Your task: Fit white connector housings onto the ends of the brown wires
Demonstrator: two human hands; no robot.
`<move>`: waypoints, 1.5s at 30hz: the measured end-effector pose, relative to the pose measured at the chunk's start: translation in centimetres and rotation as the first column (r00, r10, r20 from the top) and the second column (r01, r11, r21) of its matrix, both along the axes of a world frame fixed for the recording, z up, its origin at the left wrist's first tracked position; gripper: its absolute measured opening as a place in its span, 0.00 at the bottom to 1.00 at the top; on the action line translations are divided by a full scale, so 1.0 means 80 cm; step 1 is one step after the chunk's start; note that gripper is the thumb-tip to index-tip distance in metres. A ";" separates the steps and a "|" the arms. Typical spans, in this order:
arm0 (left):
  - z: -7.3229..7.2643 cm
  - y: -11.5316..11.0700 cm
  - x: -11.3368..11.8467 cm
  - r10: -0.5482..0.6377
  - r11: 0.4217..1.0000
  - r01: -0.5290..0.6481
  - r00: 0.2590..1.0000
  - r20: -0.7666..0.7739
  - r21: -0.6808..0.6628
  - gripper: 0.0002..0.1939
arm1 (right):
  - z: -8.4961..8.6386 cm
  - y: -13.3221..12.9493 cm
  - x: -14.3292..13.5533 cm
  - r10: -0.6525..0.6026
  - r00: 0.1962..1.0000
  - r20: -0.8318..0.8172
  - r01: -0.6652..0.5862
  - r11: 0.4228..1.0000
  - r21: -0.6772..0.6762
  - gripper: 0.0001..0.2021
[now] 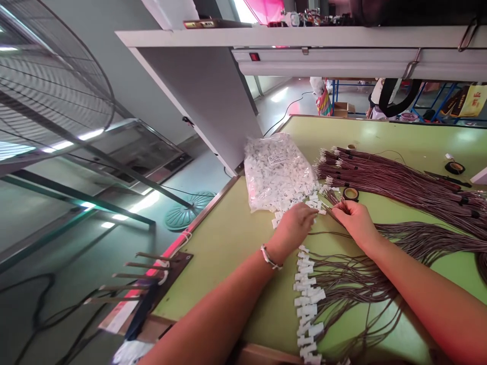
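My right hand (355, 219) is closed round a small bunch of thin brown wires (335, 203) whose tips point toward the plastic bag. Close by on the left, my left hand (297, 223) has its fingers pinched together beside loose white connectors (314, 203); what sits between the fingertips is too small to make out. Behind the hands lies a clear bag (277, 170) full of white connectors. Below them, a row of white connectors (306, 299) fitted on brown wires lies along the table.
Thick bundles of brown wires (399, 187) cover the right of the green table (213, 253). Rolls of black tape (350, 193) lie nearby. A rack with prongs (167, 279) sits at the left edge. A shelf (266, 36) spans above; a fan (49, 86) stands left.
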State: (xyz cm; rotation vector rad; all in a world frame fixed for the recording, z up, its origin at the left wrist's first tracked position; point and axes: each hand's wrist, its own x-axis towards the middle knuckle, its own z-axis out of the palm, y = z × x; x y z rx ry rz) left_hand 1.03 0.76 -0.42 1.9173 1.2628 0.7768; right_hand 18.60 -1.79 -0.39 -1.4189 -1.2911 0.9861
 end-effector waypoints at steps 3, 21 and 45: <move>0.009 0.002 -0.012 0.207 0.927 -0.070 0.915 0.345 -0.369 0.11 | 0.006 -0.005 -0.004 0.035 0.997 0.067 -0.035 0.999 0.008 0.10; 0.005 -0.004 -0.014 0.314 0.774 0.215 0.686 0.656 -0.596 0.12 | 0.012 -0.013 -0.011 0.098 0.990 0.100 -0.090 0.993 -0.079 0.13; -0.001 -0.009 0.002 0.135 0.915 0.054 0.893 0.428 -0.401 0.12 | -0.008 -0.003 -0.003 0.172 0.985 0.030 -0.162 0.964 -0.210 0.13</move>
